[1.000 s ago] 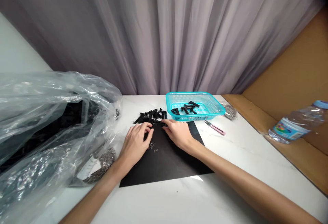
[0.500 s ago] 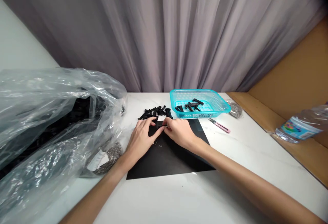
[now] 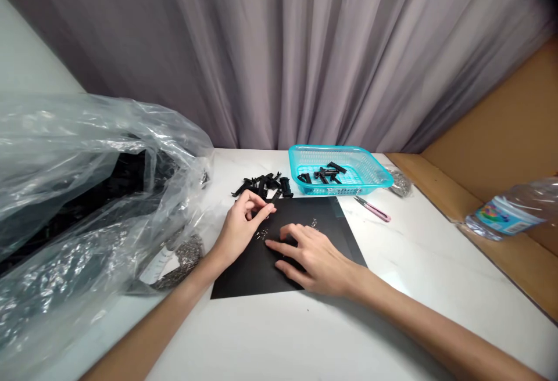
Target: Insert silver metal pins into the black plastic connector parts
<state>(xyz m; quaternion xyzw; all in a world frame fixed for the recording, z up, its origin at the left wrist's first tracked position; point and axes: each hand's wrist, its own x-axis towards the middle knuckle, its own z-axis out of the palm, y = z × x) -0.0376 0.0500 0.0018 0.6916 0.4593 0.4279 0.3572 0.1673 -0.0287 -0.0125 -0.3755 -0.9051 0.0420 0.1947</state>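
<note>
basket [image 3: 370, 187] is bright turquoise with a lattice pattern, sheet [image 3: 244, 273] is plain black, plastic parts [image 3: 285, 187] black too. tiny bits [image 3: 261, 234] look silvery but hard to be sure. curtain [image 3: 244, 50] is greyish mauve, table [image 3: 436, 265] white with faint grey veining.

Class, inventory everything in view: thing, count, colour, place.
table: 1, white, foreground
mat: 1, black, on table
metal bits: several, silvery, on mat
loose parts: several, black, beyond mat
basket: 1, turquoise, beyond mat
inner parts: several, black, in basket
small tool: 1, pink-handled, right of mat
second bag: 1, clear, right of basket
large bag: 1, clear, left
labelled bag: 1, clear with grey contents, left
bottle: 1, clear, far right
cardboard: count unclear, brown, right
curtain: 1, grey, back
wall: 1, pale, far left
left hand: 1, bare, pinching black part
right hand: 1, bare, over mat
</note>
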